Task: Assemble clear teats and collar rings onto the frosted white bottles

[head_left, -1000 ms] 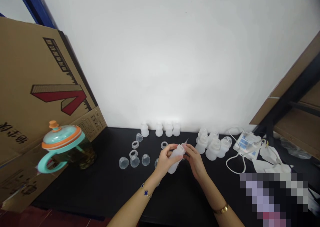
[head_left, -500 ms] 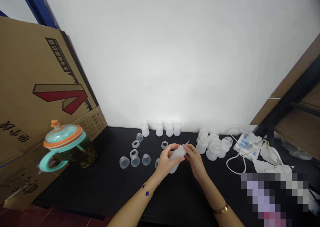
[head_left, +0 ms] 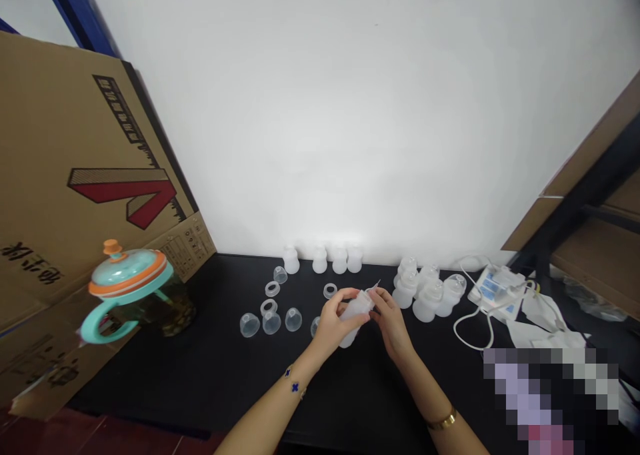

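My left hand [head_left: 331, 325] is wrapped round a small translucent white bottle [head_left: 354, 314], held tilted above the black table [head_left: 210, 375]. My right hand [head_left: 391, 321] pinches at the bottle's top end, where a thin clear piece sticks up. Loose clear caps [head_left: 271, 321] and white rings [head_left: 272, 288] lie to the left of my hands. A row of small white bottles [head_left: 320, 260] stands along the wall, and a cluster of capped bottles [head_left: 427, 291] stands to the right.
A teal and orange lidded jug [head_left: 131, 291] stands at the left in front of a large cardboard box [head_left: 65, 175]. A white device with cables [head_left: 493, 288] and plastic bags lie at the right, beside a dark shelf frame [head_left: 575, 201].
Both hands stay on the bottle with only slight finger movement; the view has shifted a little.
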Available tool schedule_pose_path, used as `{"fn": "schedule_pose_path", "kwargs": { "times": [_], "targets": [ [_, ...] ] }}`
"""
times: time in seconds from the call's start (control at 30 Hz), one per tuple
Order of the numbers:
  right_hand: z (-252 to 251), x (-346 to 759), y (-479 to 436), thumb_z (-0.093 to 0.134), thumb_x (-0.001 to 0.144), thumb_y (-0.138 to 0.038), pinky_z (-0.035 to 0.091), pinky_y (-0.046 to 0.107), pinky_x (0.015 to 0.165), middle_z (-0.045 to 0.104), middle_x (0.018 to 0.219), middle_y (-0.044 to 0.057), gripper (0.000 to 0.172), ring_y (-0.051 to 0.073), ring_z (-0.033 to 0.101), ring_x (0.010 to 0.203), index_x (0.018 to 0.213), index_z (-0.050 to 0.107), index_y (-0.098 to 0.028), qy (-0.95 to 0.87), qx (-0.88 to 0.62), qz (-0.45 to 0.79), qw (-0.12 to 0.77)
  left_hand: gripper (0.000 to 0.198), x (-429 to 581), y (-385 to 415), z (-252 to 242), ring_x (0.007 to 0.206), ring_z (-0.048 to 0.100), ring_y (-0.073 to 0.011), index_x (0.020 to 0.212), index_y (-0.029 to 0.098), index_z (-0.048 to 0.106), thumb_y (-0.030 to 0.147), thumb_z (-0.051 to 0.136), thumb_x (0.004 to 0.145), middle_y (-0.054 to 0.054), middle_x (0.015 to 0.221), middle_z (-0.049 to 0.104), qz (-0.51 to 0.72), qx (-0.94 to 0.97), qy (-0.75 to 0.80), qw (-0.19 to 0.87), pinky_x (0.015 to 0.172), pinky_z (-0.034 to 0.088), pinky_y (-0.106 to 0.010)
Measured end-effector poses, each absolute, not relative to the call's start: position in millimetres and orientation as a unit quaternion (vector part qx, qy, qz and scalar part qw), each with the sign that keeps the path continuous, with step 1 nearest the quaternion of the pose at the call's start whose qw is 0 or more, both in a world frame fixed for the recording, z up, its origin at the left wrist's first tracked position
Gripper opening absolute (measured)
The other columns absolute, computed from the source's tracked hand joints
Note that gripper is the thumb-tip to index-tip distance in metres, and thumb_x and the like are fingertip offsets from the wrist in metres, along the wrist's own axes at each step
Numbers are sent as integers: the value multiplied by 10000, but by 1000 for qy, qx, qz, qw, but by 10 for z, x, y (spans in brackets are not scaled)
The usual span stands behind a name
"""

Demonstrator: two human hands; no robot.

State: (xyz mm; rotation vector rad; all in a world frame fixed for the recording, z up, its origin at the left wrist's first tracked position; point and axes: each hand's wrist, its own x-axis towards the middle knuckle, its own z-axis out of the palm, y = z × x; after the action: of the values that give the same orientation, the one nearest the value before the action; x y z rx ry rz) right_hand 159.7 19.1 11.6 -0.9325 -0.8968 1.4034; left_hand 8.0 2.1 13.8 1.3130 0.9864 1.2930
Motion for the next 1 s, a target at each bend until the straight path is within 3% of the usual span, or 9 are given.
{"fn": "schedule_pose_path", "kwargs": {
  "times": [0.17, 0.3, 0.67, 0.87, 1.0],
  "targets": [
    [107, 1608, 206, 742, 801, -549, 487, 313, 740, 710, 1049, 51, 351, 255, 609, 991, 969, 764, -242, -374, -386, 613, 579, 508, 81, 29, 139, 800, 662, -177, 1123, 176, 658, 341, 856, 686, -83, 1130, 691, 539, 539, 399, 510, 700, 526, -274],
    [107, 1625, 208, 734, 816, -500, 486, 326, 753, 714, 1106, 63, 300, 269, 604, 1018, 957, 780, -239, -387, -371, 613, 581, 506, 85, 29, 144, 812, 666, -186, 1121, 173, 661, 348, 856, 688, -85, 1111, 695, 538, 542, 398, 509, 711, 530, -283],
    [111, 1634, 224, 820, 723, -487, 490, 318, 696, 711, 992, 58, 291, 239, 615, 896, 856, 783, -230, -370, -388, 595, 599, 526, 91, 32, 115, 799, 662, -174, 1134, 181, 652, 334, 864, 677, -89, 1155, 682, 538, 536, 407, 508, 703, 530, -279],
    [70, 1629, 243, 815, 740, -493, 491, 314, 699, 685, 894, 36, 275, 213, 606, 832, 808, 757, -233, -378, -392, 584, 602, 529, 93, 23, 133, 819, 665, -181, 1139, 176, 648, 324, 860, 677, -91, 1138, 677, 537, 536, 411, 505, 718, 542, -290],
    [84, 1630, 235, 796, 764, -500, 487, 309, 687, 691, 936, 39, 271, 225, 606, 871, 841, 762, -243, -380, -390, 581, 605, 565, 92, 26, 133, 860, 680, -197, 1167, 184, 642, 328, 865, 669, -103, 1182, 654, 537, 532, 416, 506, 740, 549, -303]
  ]
}}
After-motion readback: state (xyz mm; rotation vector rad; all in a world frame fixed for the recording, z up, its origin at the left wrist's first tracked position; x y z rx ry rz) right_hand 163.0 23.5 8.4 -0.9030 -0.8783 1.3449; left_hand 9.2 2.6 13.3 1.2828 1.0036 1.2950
